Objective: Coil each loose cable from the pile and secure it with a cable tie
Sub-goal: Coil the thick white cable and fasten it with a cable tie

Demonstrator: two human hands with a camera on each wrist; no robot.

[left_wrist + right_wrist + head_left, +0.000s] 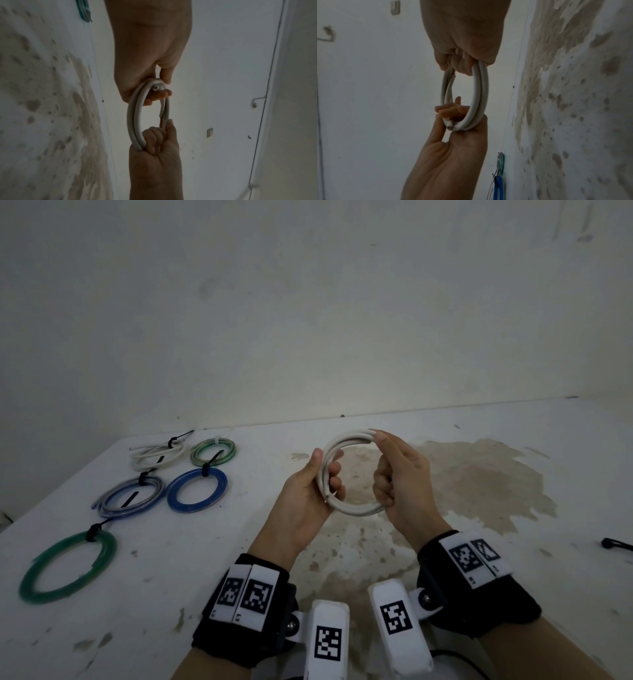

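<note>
Presently, five tied coils (164, 477) lie at left of frame on the table (239, 542). At centre, left hand (308, 491) and right hand (400, 481) both grip the white coil (356, 508), fingers curled round it, held above the table. A black tie (616, 543) lies at far right.

white table (445, 594): brown stains | white wall (308, 302) behind | wall switch (209, 132)

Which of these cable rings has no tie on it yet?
The white coil held up between the left hand and right hand. The five coils lying on the table each carry a tie.
</note>
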